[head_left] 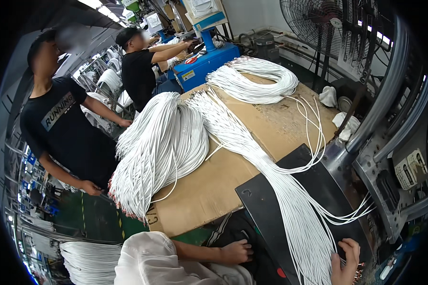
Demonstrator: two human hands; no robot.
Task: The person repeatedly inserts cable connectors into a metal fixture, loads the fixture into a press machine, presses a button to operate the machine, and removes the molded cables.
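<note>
Nearest is a light sleeve (145, 254); its left hand (238, 251) is curled, and I can't tell if it holds anything. The right hand (347, 261) has thumb and fingers apart, at the edge of the long white wires (290, 199) on the black board (325, 187). I'd keep those straight. Some loose wires (349, 219) poke toward the metal frame (373, 178) and might snag. Beyond, a big pile (159, 142) and looped bundle (252, 88) crowd the cardboard (209, 192).

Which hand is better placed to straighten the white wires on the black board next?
Probably the right hand: it is open beside the white wires; the left hand is curled, off the black board.
</note>
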